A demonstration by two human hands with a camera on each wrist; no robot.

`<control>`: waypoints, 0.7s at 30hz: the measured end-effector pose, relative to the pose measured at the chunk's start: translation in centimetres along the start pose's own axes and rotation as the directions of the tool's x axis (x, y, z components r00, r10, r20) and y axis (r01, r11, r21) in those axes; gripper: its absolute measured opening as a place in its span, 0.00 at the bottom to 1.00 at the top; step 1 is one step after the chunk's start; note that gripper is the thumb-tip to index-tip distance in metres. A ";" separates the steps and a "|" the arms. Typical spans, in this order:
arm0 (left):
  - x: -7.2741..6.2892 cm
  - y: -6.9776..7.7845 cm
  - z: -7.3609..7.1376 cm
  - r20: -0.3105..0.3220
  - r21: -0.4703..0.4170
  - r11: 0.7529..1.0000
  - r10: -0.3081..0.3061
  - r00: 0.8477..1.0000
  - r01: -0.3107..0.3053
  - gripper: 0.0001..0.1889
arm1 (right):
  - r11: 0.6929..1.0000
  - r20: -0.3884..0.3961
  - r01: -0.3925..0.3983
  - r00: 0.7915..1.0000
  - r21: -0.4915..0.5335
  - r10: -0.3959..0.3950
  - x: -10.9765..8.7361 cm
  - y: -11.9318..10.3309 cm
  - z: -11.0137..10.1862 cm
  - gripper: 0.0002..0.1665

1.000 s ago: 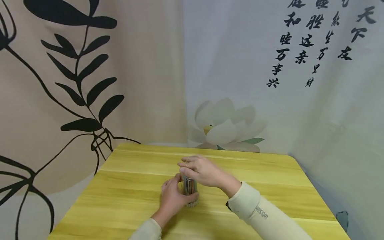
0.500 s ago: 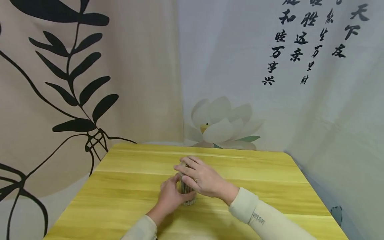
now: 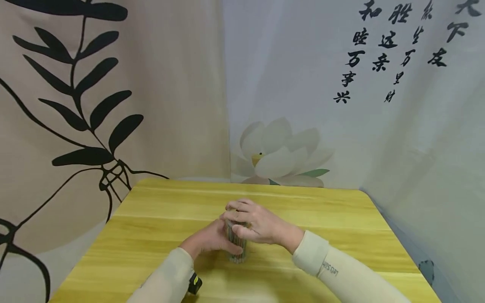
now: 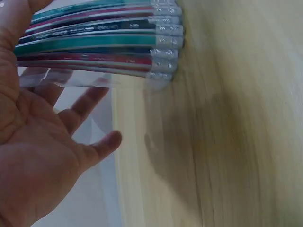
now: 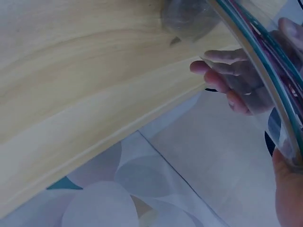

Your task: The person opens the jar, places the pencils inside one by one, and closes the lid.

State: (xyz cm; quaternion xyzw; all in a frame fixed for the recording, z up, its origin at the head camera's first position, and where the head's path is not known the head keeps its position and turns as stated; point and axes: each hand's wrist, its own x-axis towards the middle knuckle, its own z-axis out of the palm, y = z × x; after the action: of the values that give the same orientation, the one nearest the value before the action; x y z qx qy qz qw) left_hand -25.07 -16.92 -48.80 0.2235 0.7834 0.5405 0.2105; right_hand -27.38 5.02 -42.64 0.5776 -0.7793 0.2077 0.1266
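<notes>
In the head view a clear cylindrical tub [image 3: 236, 248] stands upright on the wooden table [image 3: 303, 269]. Several pencils [image 4: 99, 45] in green, red and dark colours fill it, their silvery ends at the bottom. My left hand [image 3: 212, 239] holds the tub from the left, thumb across its near side; in the left wrist view the lower fingers spread loosely below it. My right hand [image 3: 259, 223] grips the tub's top from the right, fingers over the far rim and thumb in front. Those fingers hide the top. Through the clear wall, fingers [image 5: 236, 78] show in the right wrist view.
Behind the table hangs a pale curtain [image 3: 182, 105] with dark leaf prints, a flower and black written characters. A black strap piece with a yellow mark [image 3: 195, 284] sits at the left sleeve. The table's far edge runs close behind the hands.
My right hand has come lower around the tub's top, its thumb now in front. The left wrist and forearm have swung up and to the left. The tub stays about where it was.
</notes>
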 end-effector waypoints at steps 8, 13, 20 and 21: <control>1.4 2.1 6.6 -0.552 0.509 0.826 0.096 0.828 0.243 0.30 | 0.877 -0.304 -0.342 0.921 -0.336 0.243 0.2 -3.9 1.4 0.21; 1.6 2.9 8.9 -0.709 0.469 0.779 0.051 0.704 0.417 0.15 | 0.773 -0.443 -0.559 0.799 -0.299 0.407 1.2 -5.6 2.9 0.22; 1.4 2.3 7.7 -0.631 0.431 0.832 0.001 0.776 0.349 0.18 | 0.720 -0.156 -0.688 0.724 -0.097 0.671 1.8 -7.1 0.1 0.39; 1.3 2.1 7.5 -0.602 0.394 0.868 -0.004 0.799 0.301 0.22 | 0.723 -0.088 -0.685 0.728 -0.087 0.680 1.7 -7.0 -1.0 0.42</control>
State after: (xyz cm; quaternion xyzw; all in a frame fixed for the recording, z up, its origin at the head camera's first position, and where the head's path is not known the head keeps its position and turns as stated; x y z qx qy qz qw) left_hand -21.62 -9.87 -49.36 0.0254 0.9324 0.3562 -0.0564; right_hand -21.27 2.30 -39.77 0.2370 -0.9441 0.2095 0.0930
